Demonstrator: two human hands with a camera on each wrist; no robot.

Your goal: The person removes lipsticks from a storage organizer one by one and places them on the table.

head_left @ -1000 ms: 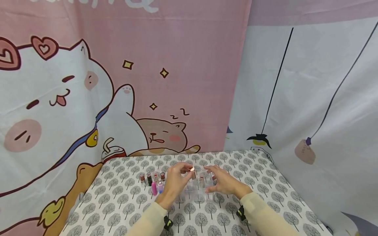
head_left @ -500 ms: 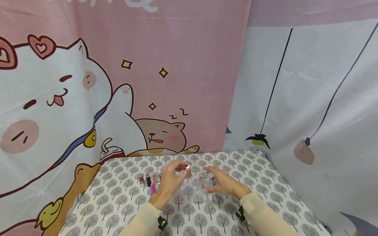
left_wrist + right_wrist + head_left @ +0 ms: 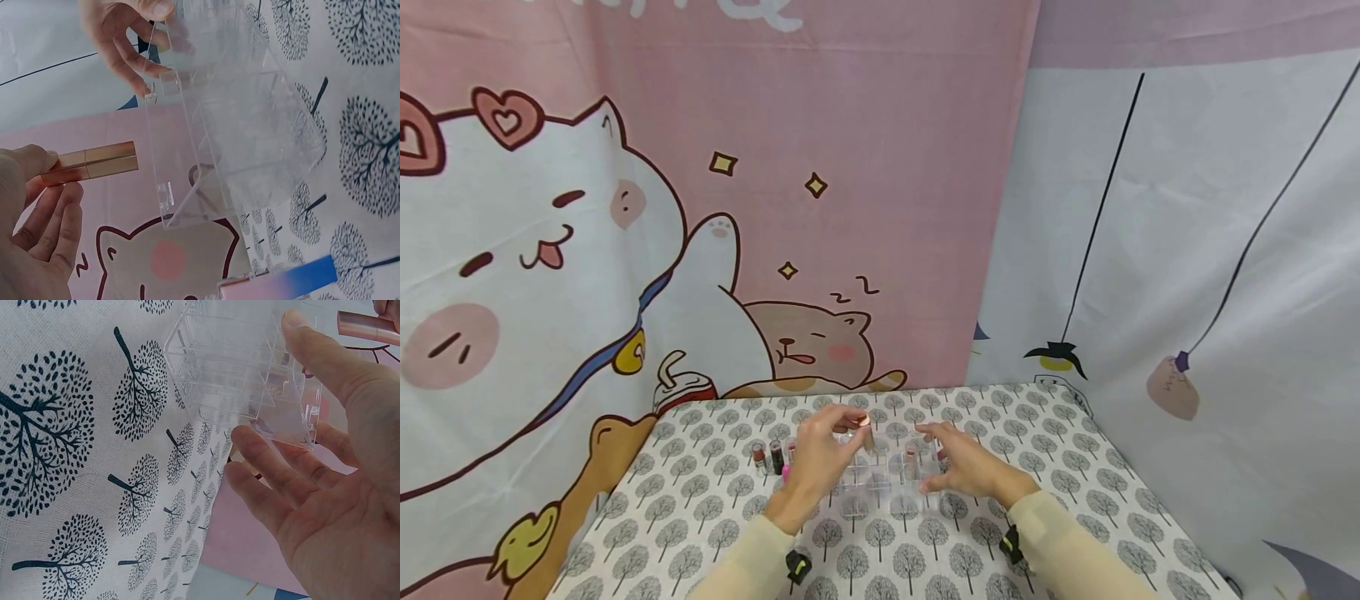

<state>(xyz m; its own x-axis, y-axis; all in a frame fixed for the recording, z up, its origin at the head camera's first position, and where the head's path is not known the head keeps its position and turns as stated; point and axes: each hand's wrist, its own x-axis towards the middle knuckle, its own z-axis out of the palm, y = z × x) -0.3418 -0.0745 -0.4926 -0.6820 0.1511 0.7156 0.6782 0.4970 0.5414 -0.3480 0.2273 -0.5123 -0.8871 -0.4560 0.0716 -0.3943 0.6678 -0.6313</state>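
My left hand (image 3: 822,450) pinches a gold lipstick tube (image 3: 100,162) between thumb and fingers, holding it above the left part of a clear acrylic organizer (image 3: 871,482). At the organizer's right side, my right hand (image 3: 967,463) grips it, thumb at the front and fingers behind. Divider walls split the organizer into compartments, visible in the right wrist view. One lipstick (image 3: 912,461) stands upright in a right-hand compartment. The left wrist view shows the held tube apart from the organizer's wall.
Left of the organizer, several lipsticks (image 3: 759,457) stand in a group, partly hidden by my left hand. A pink-and-blue tube (image 3: 281,281) is near the organizer's left end. Tree-patterned cloth (image 3: 985,567) covers the table; a cartoon curtain (image 3: 880,167) hangs behind.
My left hand has shifted left with the gold lipstick tube, from over the organizer's middle to its left part, covering more of the standing lipsticks. The right hand has stayed in place.
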